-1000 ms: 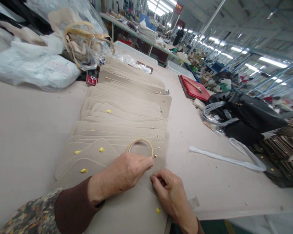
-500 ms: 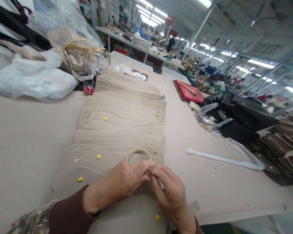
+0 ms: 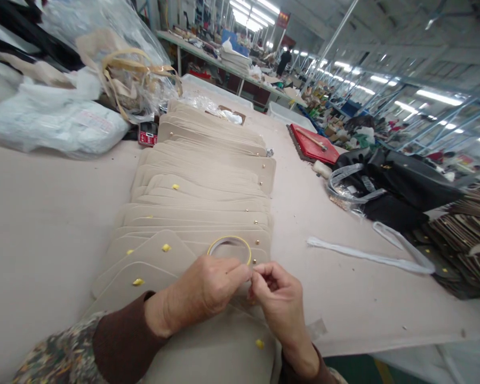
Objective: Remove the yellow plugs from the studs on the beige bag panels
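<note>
A yellow tape roll (image 3: pixel 229 248) lies on a long fanned row of beige leather flaps (image 3: pixel 200 181), several of them carrying small yellow tabs and brass studs. My left hand (image 3: pixel 202 288) has its fingers curled on the roll's near edge. My right hand (image 3: pixel 278 301) is pinched right beside it, fingertips meeting the left thumb at the roll; whatever sits in the pinch is too small to see. Both hands rest over the nearest flap (image 3: pixel 220 352).
Plastic bags of beige straps (image 3: pixel 116 69) and a white bag (image 3: pixel 60 125) sit at the back left. A red pad with a hammer (image 3: pixel 314 146), black bags (image 3: pixel 400 186), a white strap (image 3: pixel 368 256) and stacked dark pieces (image 3: pixel 464 240) lie to the right. The table edge (image 3: pixel 384 341) runs near right.
My right hand lifted off the near flap and came up to meet my left hand at the tape roll, where both now pinch together.
</note>
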